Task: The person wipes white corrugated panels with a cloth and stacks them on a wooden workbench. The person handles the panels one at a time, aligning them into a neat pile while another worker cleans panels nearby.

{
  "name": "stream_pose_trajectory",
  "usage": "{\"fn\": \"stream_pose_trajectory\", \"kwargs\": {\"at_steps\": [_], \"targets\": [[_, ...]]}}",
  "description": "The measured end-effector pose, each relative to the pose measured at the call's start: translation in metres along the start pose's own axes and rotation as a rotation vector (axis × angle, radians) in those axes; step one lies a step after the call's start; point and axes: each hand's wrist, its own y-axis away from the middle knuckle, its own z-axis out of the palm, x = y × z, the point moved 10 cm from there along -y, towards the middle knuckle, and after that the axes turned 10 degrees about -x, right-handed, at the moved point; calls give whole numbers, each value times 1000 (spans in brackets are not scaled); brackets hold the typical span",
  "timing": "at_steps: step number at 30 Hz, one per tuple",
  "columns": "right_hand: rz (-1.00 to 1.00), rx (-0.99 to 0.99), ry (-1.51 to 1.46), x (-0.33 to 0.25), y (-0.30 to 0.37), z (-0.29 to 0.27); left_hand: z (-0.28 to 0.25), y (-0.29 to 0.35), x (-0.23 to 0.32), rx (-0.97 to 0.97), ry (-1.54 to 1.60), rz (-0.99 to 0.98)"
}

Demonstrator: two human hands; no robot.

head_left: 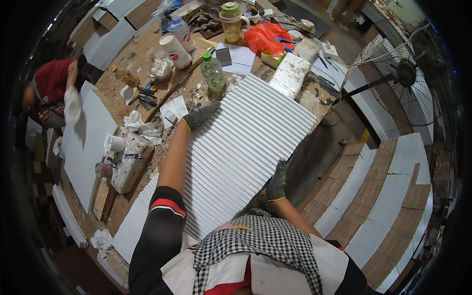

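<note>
A white ribbed panel [250, 142] lies slanted in front of me, its ridges running across it. At its left edge is my left hand [201, 117] in a dark grey knitted glove, closed on the edge with the fingertips partly over the surface. My right hand [278, 183], gloved alike, grips the near right edge; its fingers beneath the panel are hidden. Just beyond my left hand stands a clear green-capped bottle [213, 72]. Under the panel's lower left shows another white sheet [135, 216] with a toothed edge.
The stained worktable [105, 81] carries a lidded jug [231, 23], a white cup [174, 50], a red plastic bag [268, 38] and a wrapped block [290, 73]. A fan [405, 73] and stacked boards [368, 191] stand right. A co-worker [54, 83] bends over a white board [88, 142] left.
</note>
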Motion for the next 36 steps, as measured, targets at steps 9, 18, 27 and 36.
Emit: {"fn": "stream_pose_trajectory", "kwargs": {"at_steps": [9, 18, 27, 36], "targets": [[-467, 290, 168, -18, 23, -21, -3, -50, -70, -147, 488, 166], [-266, 184, -25, -4, 7, -3, -8, -57, -102, -69, 417, -78], [-255, 358, -204, -2, -24, -45, 39, 129, 54, 686, -610, 517], [-480, 505, -79, -51, 39, -64, 165, 332, -16, 884, -681, 294]]}}
